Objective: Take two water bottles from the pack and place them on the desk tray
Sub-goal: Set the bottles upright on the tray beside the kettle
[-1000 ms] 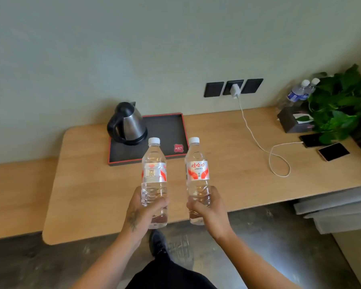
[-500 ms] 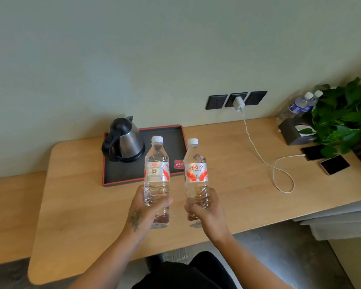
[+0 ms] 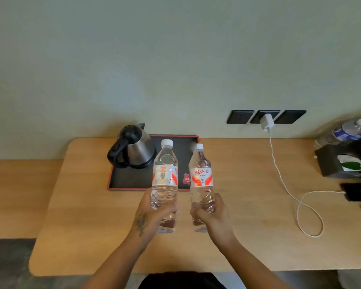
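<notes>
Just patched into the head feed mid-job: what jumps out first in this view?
Two clear water bottles held upright at centre: the left bottle in the left hand, the right bottle in the right hand, both above the wooden desk. Behind them sits the black tray with a red rim, a steel kettle on its left part. A white charger cable trails across the desk on the right.

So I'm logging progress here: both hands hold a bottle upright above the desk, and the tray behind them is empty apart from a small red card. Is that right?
Not quite. The head view shows a kettle standing on the tray at its left, along with the small red card. The rest holds: the left hand and right hand each hold a bottle upright above the desk.
</notes>
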Available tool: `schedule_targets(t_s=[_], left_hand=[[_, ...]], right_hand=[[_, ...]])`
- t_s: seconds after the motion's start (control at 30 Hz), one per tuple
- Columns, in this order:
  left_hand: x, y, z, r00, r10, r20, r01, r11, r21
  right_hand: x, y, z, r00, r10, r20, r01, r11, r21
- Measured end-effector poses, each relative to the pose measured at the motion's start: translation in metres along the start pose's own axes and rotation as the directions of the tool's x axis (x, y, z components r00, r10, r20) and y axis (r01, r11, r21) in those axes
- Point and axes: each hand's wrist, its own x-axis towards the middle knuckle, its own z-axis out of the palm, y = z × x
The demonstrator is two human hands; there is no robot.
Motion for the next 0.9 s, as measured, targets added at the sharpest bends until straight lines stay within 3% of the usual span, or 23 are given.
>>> schedule_targets(t_s=[0.3,0.67,0.9], left_hand=[[0.023,0.003,0.017,0.999,0.007,-0.036,-0.009,0.998,-0.062],[0.092,-0.006,0.004,0.997,0.01,0.078,-0.011,1.0,0.013],[0.172,0.009,0.011,0.984,0.086,0.155,-0.099,0.992,0.079]], right_hand=[[0.041,-0.002,-0.005,0.997,0.059,0.059,-0.06,0.998,0.02],[0.092,-0.001,0.005,0.993,0.067,0.101,-0.069,0.998,0.014],[0.167,-0.013,0.003,0.985,0.047,0.167,-0.046,0.999,-0.007]])
